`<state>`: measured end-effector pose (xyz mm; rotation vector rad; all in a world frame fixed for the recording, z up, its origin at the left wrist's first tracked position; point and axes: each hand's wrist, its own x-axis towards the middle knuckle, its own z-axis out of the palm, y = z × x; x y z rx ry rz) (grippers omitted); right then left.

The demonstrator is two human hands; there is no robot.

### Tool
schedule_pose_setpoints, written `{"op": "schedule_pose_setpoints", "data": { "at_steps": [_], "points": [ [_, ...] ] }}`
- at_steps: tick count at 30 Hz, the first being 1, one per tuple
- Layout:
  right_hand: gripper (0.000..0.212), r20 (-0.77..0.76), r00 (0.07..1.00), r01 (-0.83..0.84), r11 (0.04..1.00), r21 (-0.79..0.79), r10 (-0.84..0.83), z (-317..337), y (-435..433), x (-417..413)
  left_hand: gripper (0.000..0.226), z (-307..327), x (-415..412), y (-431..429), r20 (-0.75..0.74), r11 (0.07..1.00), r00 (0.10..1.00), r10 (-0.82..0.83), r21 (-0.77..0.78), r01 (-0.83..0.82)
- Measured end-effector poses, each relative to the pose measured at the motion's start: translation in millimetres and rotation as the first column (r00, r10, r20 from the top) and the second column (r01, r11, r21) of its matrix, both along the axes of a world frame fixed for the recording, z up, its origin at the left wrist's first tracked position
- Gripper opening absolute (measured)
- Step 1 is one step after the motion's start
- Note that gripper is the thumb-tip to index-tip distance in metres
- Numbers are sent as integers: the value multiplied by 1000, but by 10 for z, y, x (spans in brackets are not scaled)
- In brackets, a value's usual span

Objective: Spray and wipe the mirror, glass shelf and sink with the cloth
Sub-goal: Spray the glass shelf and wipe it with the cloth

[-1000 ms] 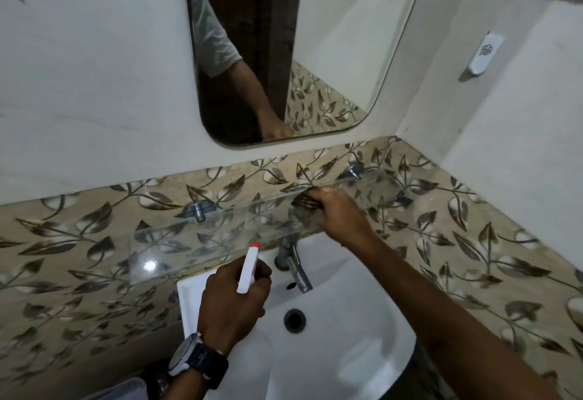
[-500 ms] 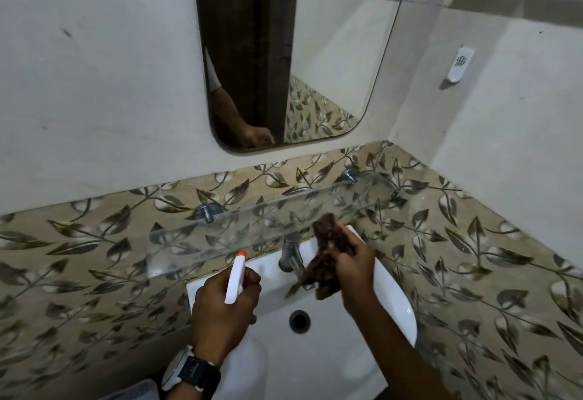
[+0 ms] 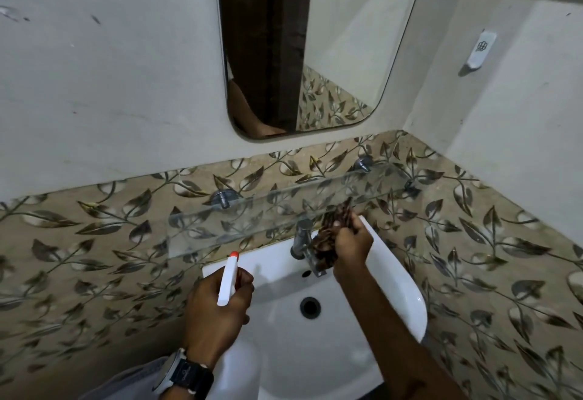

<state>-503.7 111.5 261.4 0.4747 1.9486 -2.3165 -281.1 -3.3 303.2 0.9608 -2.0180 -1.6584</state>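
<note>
Bunched in the right hand [image 3: 351, 243], the brown cloth [image 3: 331, 235] presses against the tap [image 3: 304, 243], just under the near edge of the glass shelf [image 3: 284, 207]. Nearer and to the left, the left hand [image 3: 217, 308] is wrapped around the spray bottle [image 3: 228, 278], nozzle pointing away over the sink [image 3: 407, 302]. Judging by this, the sink step is in hand; next comes wiping the tap and down into the basin. The mirror [image 3: 331, 52] hangs above on the far wall.

Your left hand [image 3: 217, 314] sits low in front, fingers curled into a tight fist, knuckles up, wrist straight and strapped with a watch [image 3: 183, 374]. Your right hand [image 3: 351, 243] reaches further forward, forearm stretched out long, fingers bunched closed and the back of the hand turned toward you.
</note>
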Motion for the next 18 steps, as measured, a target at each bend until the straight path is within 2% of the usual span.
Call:
{"op": "schedule_pose_setpoints", "data": {
  "at_steps": [3, 5, 8, 11, 15, 16, 18],
  "points": [
    [55, -2, 993, -119, 991, -61, 119, -70, -278, 429, 27, -54, 61, -78, 19, 999, 1000, 21, -36, -20],
    [57, -17, 968, -251, 967, -35, 250, -72, -417, 706, 29, -53, 104, -108, 27, 997, 999, 34, -73, -32],
    [38, -62, 896, -442, 896, -39, 440, -40, -598, 1041, 24, -56, 190, -138, 25, 993, 998, 51, -106, -48],
    [39, -118, 870, -484, 875, -20, 478, -81, -740, 1209, 27, 17, 331, -142, 22, 988, 997, 77, -134, -73],
    [54, -147, 816, -565, 825, 3, 559, -114, -872, 1398, 52, 145, 530, -141, 38, 988, 994, 105, -122, -99],
    [54, -150, 795, -592, 806, 23, 588, -102, -923, 1477, 52, 126, 582, -172, 55, 985, 992, 118, -136, -109],
    [57, -178, 757, -623, 777, 93, 629, -85, -1023, 1615, 35, 83, 673, -224, 58, 978, 987, 148, -158, -138]
  ]
}}
